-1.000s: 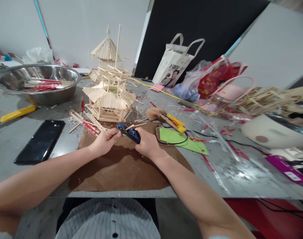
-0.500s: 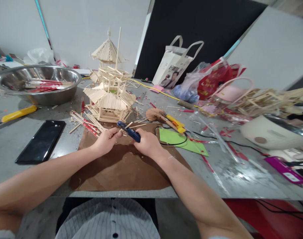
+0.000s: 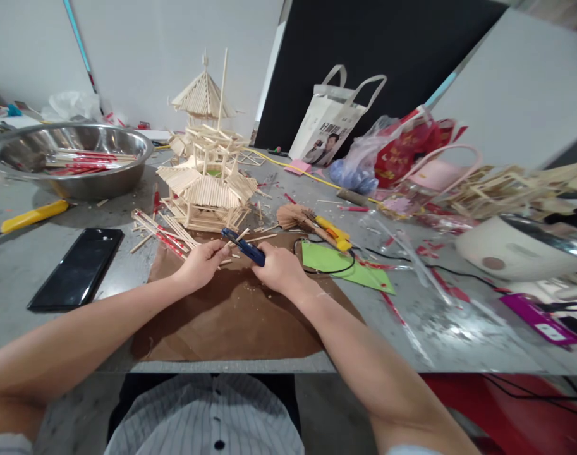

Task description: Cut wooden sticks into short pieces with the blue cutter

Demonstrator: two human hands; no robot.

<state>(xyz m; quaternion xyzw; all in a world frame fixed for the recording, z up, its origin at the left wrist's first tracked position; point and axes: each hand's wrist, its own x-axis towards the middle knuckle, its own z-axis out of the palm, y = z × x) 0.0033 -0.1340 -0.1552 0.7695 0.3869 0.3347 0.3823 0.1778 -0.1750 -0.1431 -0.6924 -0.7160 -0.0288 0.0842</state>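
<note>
My left hand [image 3: 205, 262] pinches a thin wooden stick [image 3: 239, 238] near its end, above a brown sheet. In my right hand [image 3: 281, 268] is a dark blue hand tool [image 3: 246, 248] that looks like cutters. Its head points up and left and meets the stick; the jaws are too small to make out. Just beyond my hands stands a tiered pavilion model [image 3: 207, 189] built of sticks. A pile of loose sticks [image 3: 167, 234], some in red wrappers, lies left of the tool.
The brown sheet [image 3: 226, 328] covers the table's front. A phone [image 3: 77, 268], yellow-handled knife [image 3: 35, 215] and steel basin [image 3: 122, 180] with wrapped sticks are left. A yellow glue gun [image 3: 333, 234], green paper [image 3: 345, 268], cable and white pot [image 3: 510, 253] are right. Bags stand behind.
The view has shifted very slightly. My hands stay almost in place, with the stick and the blue tool still held together and their angle a little changed.
</note>
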